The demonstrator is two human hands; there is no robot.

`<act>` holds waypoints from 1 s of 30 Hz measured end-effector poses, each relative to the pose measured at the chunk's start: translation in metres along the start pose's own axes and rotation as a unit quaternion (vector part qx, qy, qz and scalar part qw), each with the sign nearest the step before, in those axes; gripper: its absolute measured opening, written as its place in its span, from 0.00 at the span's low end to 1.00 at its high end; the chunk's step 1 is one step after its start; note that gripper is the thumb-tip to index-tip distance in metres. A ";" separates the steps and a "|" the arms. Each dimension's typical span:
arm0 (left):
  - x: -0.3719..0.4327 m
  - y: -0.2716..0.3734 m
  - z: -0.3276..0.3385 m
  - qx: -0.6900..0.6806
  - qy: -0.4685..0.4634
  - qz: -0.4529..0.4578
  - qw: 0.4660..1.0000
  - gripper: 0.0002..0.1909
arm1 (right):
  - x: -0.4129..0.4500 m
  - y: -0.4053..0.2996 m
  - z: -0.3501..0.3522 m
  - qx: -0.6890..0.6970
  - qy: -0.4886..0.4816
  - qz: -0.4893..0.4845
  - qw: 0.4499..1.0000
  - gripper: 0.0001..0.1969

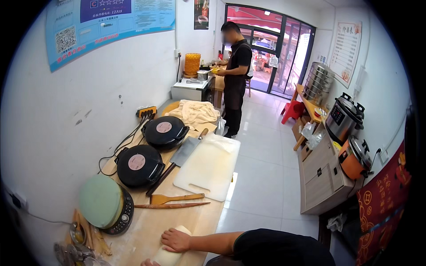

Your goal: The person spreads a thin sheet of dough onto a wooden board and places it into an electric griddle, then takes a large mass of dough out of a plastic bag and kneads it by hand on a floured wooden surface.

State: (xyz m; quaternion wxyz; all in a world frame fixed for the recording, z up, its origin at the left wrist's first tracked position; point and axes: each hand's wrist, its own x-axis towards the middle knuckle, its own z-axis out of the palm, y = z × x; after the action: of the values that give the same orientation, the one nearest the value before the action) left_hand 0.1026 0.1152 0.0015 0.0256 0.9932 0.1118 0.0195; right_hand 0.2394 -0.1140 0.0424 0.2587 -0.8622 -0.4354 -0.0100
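A thick roll of pale dough (165,255) lies on the floured wooden worktop (199,229) at the bottom of the view. My right hand (175,240) rests on top of it, palm down, near its far end. At the bottom edge, only the fingers of my left hand (149,262) show, by the near end of the dough; the rest of that hand is cut off. Beyond my right hand lie a tapered wooden rolling pin (173,205) and a wooden spatula (176,198), side by side.
Two black electric griddles (139,166) and a green-lidded one (101,199) stand along the left wall. A white cutting board (209,163) overlaps a wide cleaver (187,151). Farther off are a cloth (196,111) and a standing person (236,73). Metal utensils (73,254) sit lower left.
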 end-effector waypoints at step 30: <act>0.087 -0.063 -0.048 -0.217 0.145 -0.065 0.963 0.27 | 0.109 0.029 0.014 -0.060 0.002 -0.139 0.988 0.26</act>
State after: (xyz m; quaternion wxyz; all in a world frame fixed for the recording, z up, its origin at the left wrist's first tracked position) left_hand 0.1709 0.1980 0.0490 0.2251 0.9410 0.1717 0.1854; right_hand 0.3260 -0.0405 0.0443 0.2038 -0.8071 -0.5492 -0.0735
